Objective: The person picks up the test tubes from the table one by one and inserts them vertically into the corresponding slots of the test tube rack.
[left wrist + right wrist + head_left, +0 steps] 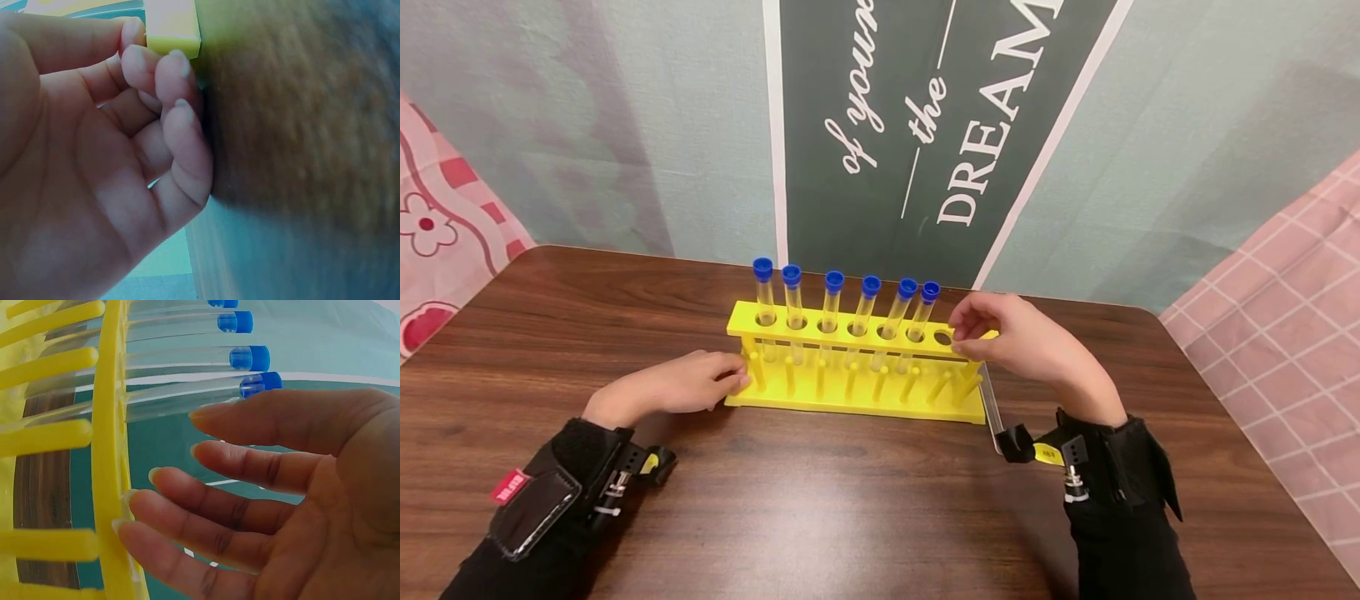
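Note:
A yellow test tube rack (850, 408) stands on the table, with several clear test tubes (829, 312) capped in blue leaning in its top holes. My left hand (681, 383) grips the rack's left end low down; in the left wrist view, thumb and curled fingers meet beside a yellow end piece (174, 40). Over the rack's right end is my right hand (1022, 337), beside a bare hole (943, 337). The right wrist view shows its fingers loosely bent, thumb and index apart with nothing between them, near the closest blue cap (270, 381). Lower fingertips are at the rack's top bar.
Yellow pegs (880, 383) rise along the rack's front. The brown wooden table (820, 508) extends around it. Behind hangs a cloth backdrop (700, 125) with white lettering. Each wrist wears a black strap, and a metal strip (991, 404) juts from the right one beside the rack.

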The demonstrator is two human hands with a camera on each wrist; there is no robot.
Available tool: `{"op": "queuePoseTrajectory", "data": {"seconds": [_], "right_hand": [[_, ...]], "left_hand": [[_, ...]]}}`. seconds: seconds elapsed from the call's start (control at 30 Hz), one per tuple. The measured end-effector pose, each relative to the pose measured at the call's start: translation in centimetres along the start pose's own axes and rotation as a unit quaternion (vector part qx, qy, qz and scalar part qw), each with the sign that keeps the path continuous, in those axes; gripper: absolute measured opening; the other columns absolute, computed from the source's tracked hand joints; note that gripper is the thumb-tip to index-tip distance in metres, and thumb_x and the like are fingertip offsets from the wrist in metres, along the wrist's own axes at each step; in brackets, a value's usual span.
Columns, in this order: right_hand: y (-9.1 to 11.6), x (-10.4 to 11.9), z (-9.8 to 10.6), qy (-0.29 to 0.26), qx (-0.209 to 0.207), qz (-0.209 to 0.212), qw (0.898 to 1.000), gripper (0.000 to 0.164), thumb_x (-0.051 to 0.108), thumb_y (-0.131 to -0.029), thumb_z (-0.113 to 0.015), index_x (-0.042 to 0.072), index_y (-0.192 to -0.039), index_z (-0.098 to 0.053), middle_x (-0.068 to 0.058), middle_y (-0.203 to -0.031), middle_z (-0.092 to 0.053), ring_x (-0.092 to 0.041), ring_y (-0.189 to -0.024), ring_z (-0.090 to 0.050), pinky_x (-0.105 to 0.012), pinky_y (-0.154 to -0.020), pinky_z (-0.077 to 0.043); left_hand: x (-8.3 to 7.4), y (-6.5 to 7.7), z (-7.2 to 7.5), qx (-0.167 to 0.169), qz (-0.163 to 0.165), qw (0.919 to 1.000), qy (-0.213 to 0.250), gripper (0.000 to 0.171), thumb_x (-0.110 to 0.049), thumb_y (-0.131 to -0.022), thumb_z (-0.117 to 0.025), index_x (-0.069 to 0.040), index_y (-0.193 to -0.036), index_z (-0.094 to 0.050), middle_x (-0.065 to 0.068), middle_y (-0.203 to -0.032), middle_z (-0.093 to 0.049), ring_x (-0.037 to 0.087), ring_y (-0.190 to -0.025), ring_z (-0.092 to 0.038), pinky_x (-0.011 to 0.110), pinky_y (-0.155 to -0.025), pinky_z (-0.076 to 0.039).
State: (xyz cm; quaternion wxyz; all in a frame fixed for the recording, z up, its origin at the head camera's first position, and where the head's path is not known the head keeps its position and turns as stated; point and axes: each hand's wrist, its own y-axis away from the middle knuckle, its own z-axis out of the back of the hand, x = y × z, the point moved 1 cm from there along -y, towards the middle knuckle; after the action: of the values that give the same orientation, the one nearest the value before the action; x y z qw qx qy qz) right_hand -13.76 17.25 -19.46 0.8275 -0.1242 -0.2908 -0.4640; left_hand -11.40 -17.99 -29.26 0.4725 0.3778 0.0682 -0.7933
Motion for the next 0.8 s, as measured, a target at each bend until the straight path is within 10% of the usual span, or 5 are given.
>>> {"op": "queuePoseTrajectory", "data": {"seconds": [0.8], "right_hand": [[2.3,-2.2,0.8,-0.098,-0.046,-0.041,0.993,0.018,0.000,-0.085,-0.060,-0.007,-0.101,-0.054,-0.016,-0.088,-0.058,-0.022,-0.076,-0.060,-0.030,-0.066,-0.052]], "left_hand": [[0.0,0.0,0.0,0.005,-0.005,1.0000,0.003,0.023,-0.013,-0.097,-0.042,-0.009,-0.075,-0.044,-0.001,-0.059,-0.040,0.012,-0.050,-0.038,0.026,-0.050,-0.032]]}}
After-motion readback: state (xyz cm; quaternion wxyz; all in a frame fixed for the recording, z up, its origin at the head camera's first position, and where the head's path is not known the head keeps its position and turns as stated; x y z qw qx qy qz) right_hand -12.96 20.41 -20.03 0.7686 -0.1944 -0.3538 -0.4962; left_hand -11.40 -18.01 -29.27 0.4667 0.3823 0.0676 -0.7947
